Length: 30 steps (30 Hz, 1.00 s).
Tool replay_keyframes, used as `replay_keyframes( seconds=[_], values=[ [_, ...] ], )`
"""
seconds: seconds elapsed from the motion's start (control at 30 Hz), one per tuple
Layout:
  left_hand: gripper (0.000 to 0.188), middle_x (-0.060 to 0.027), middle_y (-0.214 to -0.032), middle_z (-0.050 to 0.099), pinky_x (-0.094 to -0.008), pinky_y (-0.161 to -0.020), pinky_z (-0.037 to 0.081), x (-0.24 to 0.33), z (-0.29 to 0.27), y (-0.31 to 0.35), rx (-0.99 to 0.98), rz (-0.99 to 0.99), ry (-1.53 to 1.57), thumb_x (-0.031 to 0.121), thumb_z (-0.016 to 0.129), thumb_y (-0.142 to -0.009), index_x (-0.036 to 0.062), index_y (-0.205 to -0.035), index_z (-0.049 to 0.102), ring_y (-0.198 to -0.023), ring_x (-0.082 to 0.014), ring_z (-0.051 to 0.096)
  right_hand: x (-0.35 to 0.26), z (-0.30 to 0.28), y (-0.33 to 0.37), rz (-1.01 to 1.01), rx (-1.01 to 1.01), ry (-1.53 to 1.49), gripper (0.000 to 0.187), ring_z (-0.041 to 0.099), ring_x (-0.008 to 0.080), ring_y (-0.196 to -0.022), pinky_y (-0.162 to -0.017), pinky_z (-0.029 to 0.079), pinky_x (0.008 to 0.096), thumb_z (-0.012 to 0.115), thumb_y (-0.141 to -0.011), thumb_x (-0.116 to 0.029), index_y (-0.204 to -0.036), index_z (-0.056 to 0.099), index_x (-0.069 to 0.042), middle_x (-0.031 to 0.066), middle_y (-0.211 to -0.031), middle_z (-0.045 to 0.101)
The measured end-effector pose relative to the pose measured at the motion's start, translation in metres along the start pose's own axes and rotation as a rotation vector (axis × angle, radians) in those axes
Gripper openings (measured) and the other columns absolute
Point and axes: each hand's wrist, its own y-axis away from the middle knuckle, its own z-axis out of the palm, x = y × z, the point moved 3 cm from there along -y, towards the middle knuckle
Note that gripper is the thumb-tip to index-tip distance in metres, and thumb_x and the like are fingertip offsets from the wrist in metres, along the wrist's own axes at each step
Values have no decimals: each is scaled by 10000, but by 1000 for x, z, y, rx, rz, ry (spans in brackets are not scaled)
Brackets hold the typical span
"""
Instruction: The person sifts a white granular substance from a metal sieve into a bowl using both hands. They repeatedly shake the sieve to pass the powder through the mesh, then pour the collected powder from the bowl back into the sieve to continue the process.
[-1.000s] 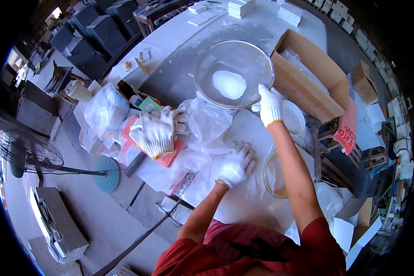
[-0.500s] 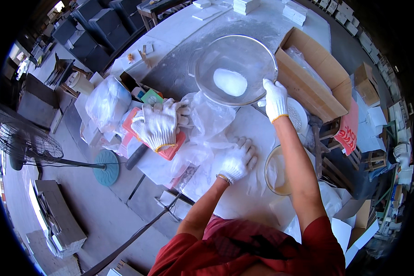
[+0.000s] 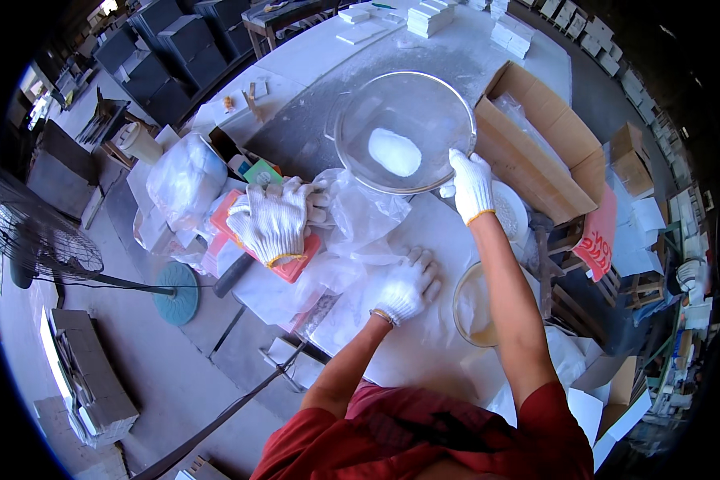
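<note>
My right hand (image 3: 472, 188), in a white knitted glove, grips the near right rim of a large round sieve (image 3: 448, 112) with a metal edge. An oval heap of white powder (image 3: 394, 153) rests on its mesh. My left hand (image 3: 408, 290), also gloved, lies flat on the white, dusty tabletop (image 3: 424, 336) with its fingers stretched out, holding nothing. Between my arms, beside the right forearm, sits a round yellowish bowl (image 3: 458, 320), partly covered by that forearm. A white basin (image 3: 514, 210) of whitish material stands just right of my right hand.
Spare white gloves (image 3: 268, 220) lie on a red-orange tray (image 3: 292, 270), near crumpled clear plastic (image 3: 360, 200). An open cardboard box (image 3: 528, 152) borders the sieve on the right. Stacks of white tiles (image 3: 512, 36) stand at the far edge; a fan (image 3: 44, 236) is at left.
The whole view has shifted slightly. My right hand keeps its grip on the sieve, the powder stays at about the same spot on the mesh, and my left hand remains on the table.
</note>
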Motion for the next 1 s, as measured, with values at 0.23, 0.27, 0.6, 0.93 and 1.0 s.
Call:
replay_keyframes(
  seconds=[0.23,0.27,0.6,0.93,1.0],
  values=[
    [250,-176,-1217,665,-543,-1038,476,-2,4,1,-24,-15,6,221,723,-873,19,-1021,716,-1203,-382,610,-3,3,-3,-12,-11,38,227,698,169,-704,-455,561,339,693,-1023,-240,-1149,694,-52,66,-989,719],
    [245,-172,-1221,665,-547,-1033,476,0,2,-1,-23,-10,11,218,729,-869,26,-1020,715,-1203,-381,612,-5,2,-2,-20,-18,60,228,695,170,-700,-457,562,341,692,-1022,-241,-1148,693,-51,67,-985,717],
    [252,-157,-1201,669,-532,-1017,481,0,1,1,-46,-4,-2,227,733,-866,27,-1019,714,-1195,-373,613,-5,0,0,-51,-4,58,262,691,182,-681,-465,571,351,675,-1028,-239,-1179,695,-25,74,-982,716],
    [227,-164,-1218,669,-533,-1019,481,1,-2,1,21,17,-9,221,740,-867,31,-990,718,-1192,-371,611,-15,5,9,-59,27,26,234,700,182,-713,-471,580,344,684,-1029,-243,-1125,694,-30,76,-989,715],
    [210,-166,-1218,669,-534,-1021,481,3,-3,1,4,9,7,215,742,-864,31,-964,717,-1187,-374,612,-12,1,6,-51,67,0,243,703,187,-706,-468,582,344,681,-1030,-244,-1136,689,-25,85,-997,717]
  ],
)
